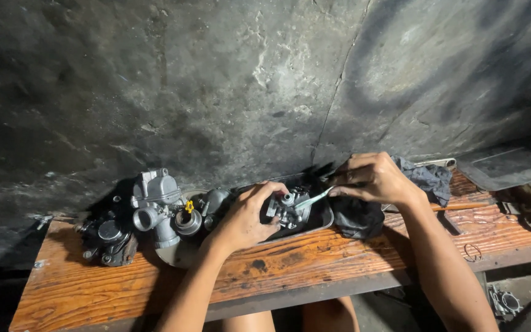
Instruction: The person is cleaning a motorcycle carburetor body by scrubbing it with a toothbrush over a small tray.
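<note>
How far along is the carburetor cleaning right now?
Done: not clear from this view. In hand: left hand steadies a small carburetor over the metal tray while right hand brushes it with a toothbrush. Left: larger carburetor and dark part sit untouched.

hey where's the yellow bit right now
In the head view, the small yellow part sits left of the left hand, between the silver carburetor and a round metal cup.
</note>
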